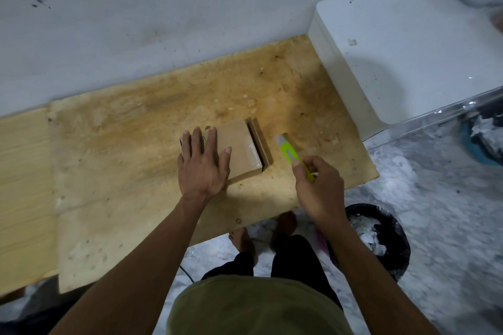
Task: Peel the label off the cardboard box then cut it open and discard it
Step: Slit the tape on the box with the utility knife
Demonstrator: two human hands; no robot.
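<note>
— Cardboard box: where?
— On the plywood desk, flap open on its right side. My left hand lies flat on top, fingers straight.
— Right grip?
— My right hand curls round a lime-green cutter, just right of the box, tip not touching it. Black bin on the floor.

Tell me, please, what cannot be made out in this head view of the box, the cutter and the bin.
- Brown cardboard box: the left hand, pressing flat on it, covers its left part, so any label there is hidden.
- Lime-green plastic utility knife: the right hand grips and hides its rear; motion blur hides whether the blade is out.
- Black round bin on the floor: the right forearm covers its left side; the contents are blurred.
</note>
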